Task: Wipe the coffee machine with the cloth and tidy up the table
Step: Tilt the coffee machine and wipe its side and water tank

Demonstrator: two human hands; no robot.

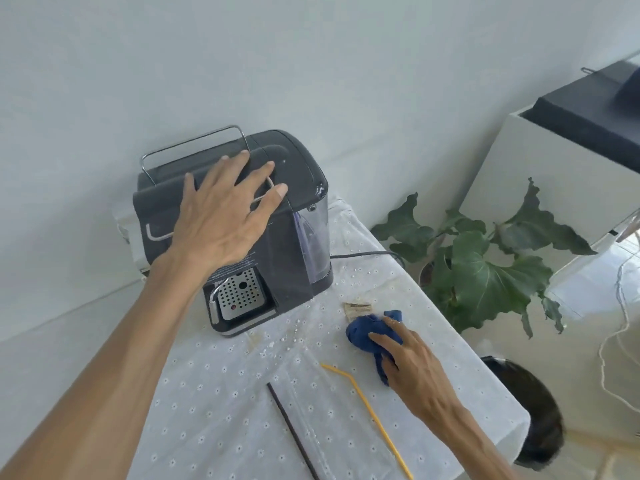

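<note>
Two hands were in view. The left hand [221, 216] lay flat, fingers spread wide, on the top and front edge of the coffee machine [242, 237], pressing rather than gripping and closed on nothing. The right hand [412, 362] rested palm-down on the cloth [367, 336], fingers extended over it; whether they had closed on the fabric could not be determined.

The coffee machine stood at the rear of the desk [214, 410], against the wall. The cloth lay on the desk to the right of the machine's front corner, well apart from it.

Handling assessment: the cloth appeared soft and light, bunched into a loose wad; it should be gathered at its centre so no tail drags. The machine appeared rigid and fairly heavy, with smooth dark panels and a clear water tank [317, 237] on its right side. Bracing it from above, as the left hand did, should prevent it sliding during wiping.

Item count:
- coffee machine: one
- cloth: one
- yellow straw [370, 410], in front of the cloth: one
- dark stick [291, 427], in front of the machine: one
- small paper wrapper [358, 308], just behind the cloth: one
</note>
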